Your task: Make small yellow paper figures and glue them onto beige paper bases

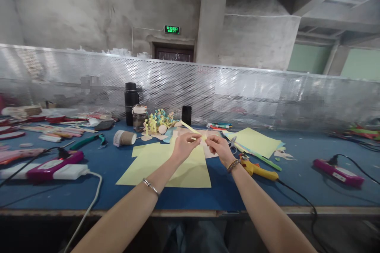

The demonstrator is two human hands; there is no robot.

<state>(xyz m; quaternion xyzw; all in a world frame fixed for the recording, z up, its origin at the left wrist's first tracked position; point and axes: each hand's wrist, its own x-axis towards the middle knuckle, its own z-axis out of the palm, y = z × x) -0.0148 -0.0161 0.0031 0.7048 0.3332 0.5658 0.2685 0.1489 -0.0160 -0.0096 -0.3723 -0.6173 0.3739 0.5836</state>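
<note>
Between my two hands, above the table, is a narrow yellow paper strip (190,127), one end sticking up to the left. My left hand (185,146) pinches it with thumb and fingertips. Close beside, my right hand (219,148) is closed at the strip's other end, its fingertips nearly touching the left ones. Below lie pale yellow paper sheets (166,170) and, behind them, a pink sheet (210,151). Scissors (233,145) lie just past my right hand, partly hidden. A yellow hot glue gun (259,170) rests right of my right wrist.
Small yellow and blue paper figures (158,120) stand behind, near a glass jar (139,118), a black bottle (130,102) and a phone (187,115). A paper cup (124,138) lies tipped over. Pliers (89,141) and purple power strips (338,172) lie at the sides; cords cross the table edge.
</note>
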